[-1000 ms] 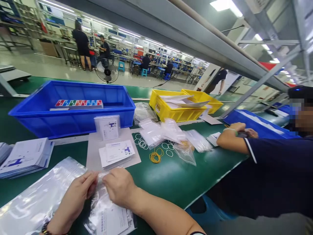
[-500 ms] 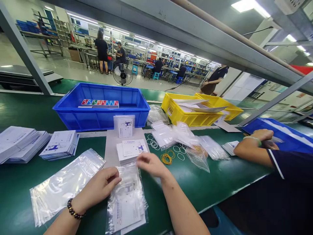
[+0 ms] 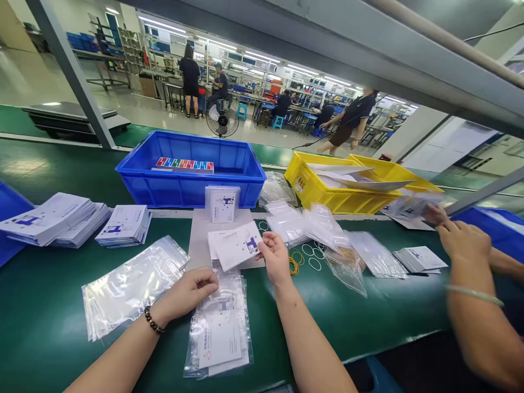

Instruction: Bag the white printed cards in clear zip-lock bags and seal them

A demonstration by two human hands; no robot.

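Note:
My right hand (image 3: 275, 259) pinches the right edge of a white printed card (image 3: 237, 248), which is tilted just above a small stack of like cards (image 3: 213, 252). The fingers of my left hand (image 3: 190, 295) are closed at the top edge of a clear plastic bag (image 3: 245, 341). Inside that bag, or under its film, lie white printed cards (image 3: 219, 341); the layers are hard to tell apart. To the left, beside my left wrist, a fan of clear zip bags (image 3: 126, 289) lies flat on the green table (image 3: 49, 311).
Several stacks of printed cards (image 3: 123, 224) lie at left. Behind stand a blue bin (image 3: 192, 188) and yellow bins (image 3: 339, 199). Right of my hand are rubber bands (image 3: 293, 266), white rings (image 3: 315, 264) and bagged packs (image 3: 374, 254). A co-worker's hands (image 3: 462, 240) handle a bag at right.
My right hand has moved from the bag's top up to the stack and lifted a card's edge. My left hand stays at the bag. The co-worker's arm has come forward, holding a bag.

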